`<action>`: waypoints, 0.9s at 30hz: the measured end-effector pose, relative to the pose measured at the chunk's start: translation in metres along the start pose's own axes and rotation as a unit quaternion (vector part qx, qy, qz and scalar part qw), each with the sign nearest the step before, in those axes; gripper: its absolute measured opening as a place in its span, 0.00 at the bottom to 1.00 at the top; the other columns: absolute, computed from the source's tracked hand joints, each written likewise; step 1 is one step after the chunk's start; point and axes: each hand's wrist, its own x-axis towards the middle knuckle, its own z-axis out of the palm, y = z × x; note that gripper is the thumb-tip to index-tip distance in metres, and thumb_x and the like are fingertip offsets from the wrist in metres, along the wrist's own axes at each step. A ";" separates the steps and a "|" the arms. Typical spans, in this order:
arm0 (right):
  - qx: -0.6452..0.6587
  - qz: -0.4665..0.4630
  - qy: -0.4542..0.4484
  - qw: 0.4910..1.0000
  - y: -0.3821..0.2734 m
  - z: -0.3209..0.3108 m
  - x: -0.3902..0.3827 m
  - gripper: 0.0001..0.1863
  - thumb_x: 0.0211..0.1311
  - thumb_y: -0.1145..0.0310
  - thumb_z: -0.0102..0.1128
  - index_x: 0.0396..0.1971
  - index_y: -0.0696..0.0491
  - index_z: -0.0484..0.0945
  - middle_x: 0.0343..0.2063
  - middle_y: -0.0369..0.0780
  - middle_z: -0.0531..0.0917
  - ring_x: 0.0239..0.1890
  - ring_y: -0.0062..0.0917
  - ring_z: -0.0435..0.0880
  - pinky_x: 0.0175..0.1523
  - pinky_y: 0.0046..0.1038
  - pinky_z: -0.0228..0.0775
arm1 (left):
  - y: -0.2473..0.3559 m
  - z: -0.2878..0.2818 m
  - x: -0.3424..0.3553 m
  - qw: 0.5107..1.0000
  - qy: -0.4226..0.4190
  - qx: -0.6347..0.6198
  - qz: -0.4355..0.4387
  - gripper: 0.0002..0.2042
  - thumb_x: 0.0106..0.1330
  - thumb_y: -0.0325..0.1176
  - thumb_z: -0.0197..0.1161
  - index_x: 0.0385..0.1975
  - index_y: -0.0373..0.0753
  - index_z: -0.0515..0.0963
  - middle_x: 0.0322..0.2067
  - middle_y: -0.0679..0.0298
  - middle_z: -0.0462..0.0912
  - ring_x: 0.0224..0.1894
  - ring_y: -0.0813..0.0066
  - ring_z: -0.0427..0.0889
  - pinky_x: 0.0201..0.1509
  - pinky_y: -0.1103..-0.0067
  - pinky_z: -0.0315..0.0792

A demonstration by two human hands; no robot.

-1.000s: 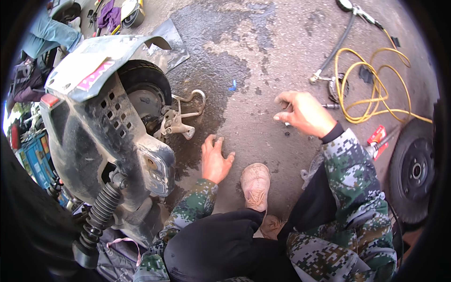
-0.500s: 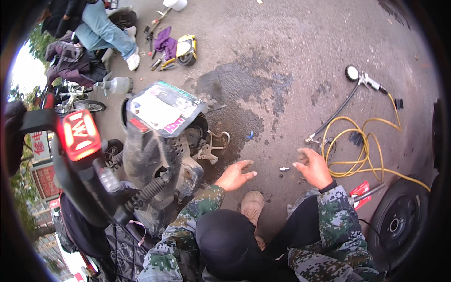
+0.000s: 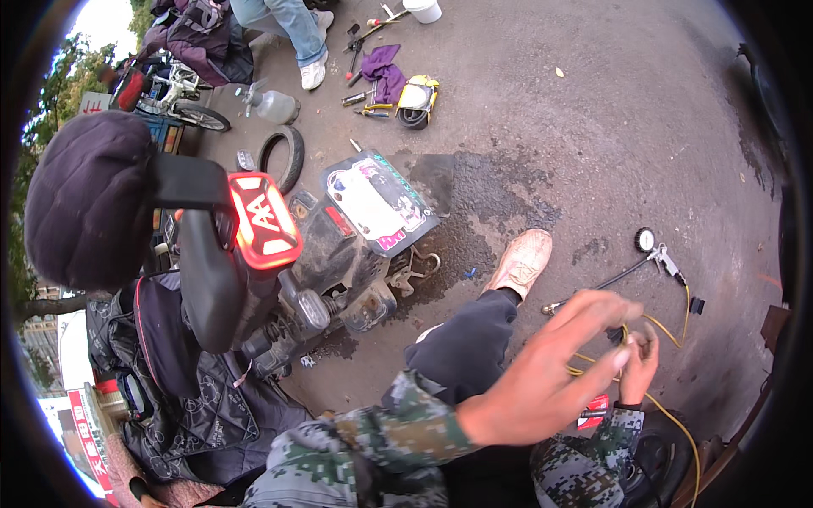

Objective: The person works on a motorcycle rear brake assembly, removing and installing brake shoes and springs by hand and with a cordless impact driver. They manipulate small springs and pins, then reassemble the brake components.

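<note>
Nearest, reaching in from lower left, left hand [image 3: 529, 394], blurred, with thumb and fingers well apart in a wide curve, tips toward upper right; no firm grip visible. Just behind, pointing up and partly covered by the left fingers, right hand [image 3: 641, 366], with fingers bent around or beside a short stretch of yellow hose [image 3: 675, 418]; cannot tell whether closed on it. Overlapping in view, the two hands; contact between them hard to tell.

From there, running down toward the lower right edge in a long bend, one length of that hose, and rising in a loop to upper right, another. Close by, below the hands, red packet [image 3: 595, 410]; at lower right, partly hidden, dark wheel [image 3: 665, 457].

To the left, red tail light [image 3: 265, 220], glowing. Beyond the knee, pinkish shoe [image 3: 525, 261], toe upward. Farther off at right, flat on the ground, inflator gauge [image 3: 666, 261], long axis slanting, round dial to upper left and hose end to lower right; from it, black tube [image 3: 605, 284] pointing lower left.

Farther still, loose tyre [image 3: 294, 161], purple cloth [image 3: 386, 76] and white bucket [image 3: 423, 10].
</note>
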 end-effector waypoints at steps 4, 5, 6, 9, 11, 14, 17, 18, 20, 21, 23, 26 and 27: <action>0.112 -0.028 0.112 0.987 -0.072 0.026 0.033 0.24 0.78 0.66 0.58 0.68 0.58 0.70 0.52 0.43 0.81 0.52 0.26 0.81 0.60 0.29 0.75 | -0.029 0.029 0.054 0.982 0.081 -0.168 0.013 0.19 0.79 0.35 0.58 0.62 0.31 0.70 0.55 0.57 0.72 0.62 0.68 0.74 0.66 0.71 0.69; 0.107 -0.050 0.125 0.985 -0.101 0.040 0.042 0.23 0.79 0.66 0.57 0.67 0.58 0.70 0.52 0.43 0.81 0.52 0.26 0.81 0.60 0.29 0.75 | -0.032 0.032 0.074 0.972 0.091 -0.212 -0.045 0.20 0.80 0.39 0.57 0.62 0.31 0.71 0.57 0.56 0.73 0.62 0.67 0.74 0.67 0.71 0.68; 0.093 -0.077 0.140 0.983 -0.134 0.056 0.052 0.23 0.79 0.65 0.56 0.67 0.58 0.70 0.53 0.43 0.81 0.52 0.26 0.81 0.60 0.29 0.75 | -0.035 0.035 0.098 0.959 0.110 -0.249 -0.079 0.21 0.81 0.42 0.56 0.63 0.31 0.71 0.58 0.55 0.73 0.63 0.67 0.74 0.69 0.70 0.66; 0.191 -0.121 0.134 0.965 -0.229 0.122 0.078 0.19 0.81 0.66 0.52 0.65 0.59 0.72 0.49 0.40 0.81 0.45 0.20 0.79 0.51 0.25 0.74 | -0.054 0.036 0.167 0.932 0.179 -0.286 -0.135 0.25 0.82 0.49 0.52 0.61 0.31 0.72 0.55 0.53 0.76 0.63 0.65 0.74 0.68 0.71 0.67; 0.162 -0.198 0.108 0.961 -0.279 0.173 0.097 0.18 0.81 0.67 0.52 0.63 0.59 0.74 0.45 0.39 0.81 0.40 0.17 0.77 0.44 0.22 0.73 | -0.082 0.033 0.205 0.916 0.252 -0.266 -0.164 0.27 0.83 0.53 0.47 0.59 0.31 0.73 0.52 0.51 0.78 0.61 0.65 0.76 0.65 0.71 0.70; -0.045 -0.215 -0.011 0.976 -0.306 0.255 0.115 0.18 0.77 0.70 0.60 0.61 0.58 0.76 0.43 0.38 0.82 0.39 0.18 0.78 0.44 0.22 0.74 | -0.144 0.009 0.229 0.869 0.253 -0.338 -0.259 0.27 0.84 0.52 0.43 0.60 0.31 0.74 0.55 0.51 0.79 0.59 0.66 0.79 0.64 0.71 0.72; -0.217 -0.171 -0.138 0.951 -0.311 0.292 0.106 0.21 0.72 0.71 0.63 0.61 0.59 0.76 0.45 0.41 0.81 0.42 0.24 0.80 0.50 0.29 0.75 | -0.173 -0.008 0.210 0.910 0.311 -0.232 -0.144 0.22 0.84 0.46 0.43 0.54 0.33 0.78 0.44 0.54 0.83 0.49 0.59 0.82 0.56 0.62 0.74; -0.251 -0.177 -0.177 0.935 -0.313 0.293 0.099 0.21 0.71 0.71 0.64 0.61 0.59 0.76 0.46 0.42 0.81 0.43 0.25 0.80 0.51 0.29 0.75 | -0.171 -0.010 0.197 0.893 0.320 -0.301 -0.102 0.21 0.84 0.44 0.44 0.56 0.33 0.78 0.45 0.55 0.84 0.49 0.59 0.82 0.57 0.62 0.74; -0.315 -0.156 -0.244 0.904 -0.323 0.288 0.083 0.22 0.70 0.71 0.65 0.61 0.59 0.76 0.46 0.43 0.81 0.44 0.27 0.81 0.52 0.31 0.75 | -0.146 -0.006 0.176 0.875 0.350 -0.324 -0.078 0.20 0.83 0.42 0.45 0.57 0.35 0.78 0.44 0.59 0.84 0.49 0.61 0.82 0.54 0.63 0.75; -0.314 -0.136 -0.260 0.903 -0.330 0.283 0.077 0.22 0.69 0.72 0.65 0.61 0.60 0.76 0.46 0.44 0.81 0.44 0.29 0.81 0.52 0.31 0.75 | -0.128 -0.004 0.161 0.883 0.368 -0.275 -0.099 0.19 0.83 0.42 0.47 0.57 0.36 0.78 0.43 0.61 0.84 0.47 0.63 0.82 0.51 0.64 0.76; -0.293 -0.104 -0.269 0.912 -0.351 0.275 0.068 0.22 0.70 0.72 0.65 0.61 0.61 0.75 0.46 0.43 0.82 0.45 0.27 0.81 0.53 0.30 0.75 | -0.084 -0.004 0.139 0.805 0.398 -0.363 -0.248 0.18 0.82 0.44 0.50 0.56 0.38 0.79 0.42 0.64 0.83 0.44 0.68 0.83 0.45 0.69 0.77; -0.183 0.027 -0.240 0.953 -0.390 0.277 0.078 0.23 0.72 0.72 0.63 0.63 0.61 0.73 0.45 0.39 0.82 0.44 0.23 0.81 0.53 0.26 0.75 | -0.029 -0.018 0.134 0.657 0.375 -0.499 -0.422 0.18 0.80 0.50 0.56 0.55 0.41 0.78 0.45 0.67 0.82 0.43 0.74 0.82 0.49 0.75 0.76; -0.199 0.039 -0.233 0.951 -0.405 0.283 0.088 0.23 0.74 0.72 0.62 0.65 0.60 0.71 0.43 0.35 0.81 0.44 0.19 0.80 0.50 0.22 0.74 | -0.014 -0.028 0.142 0.657 0.376 -0.503 -0.416 0.19 0.79 0.51 0.58 0.55 0.43 0.78 0.42 0.68 0.81 0.40 0.78 0.80 0.45 0.76 0.75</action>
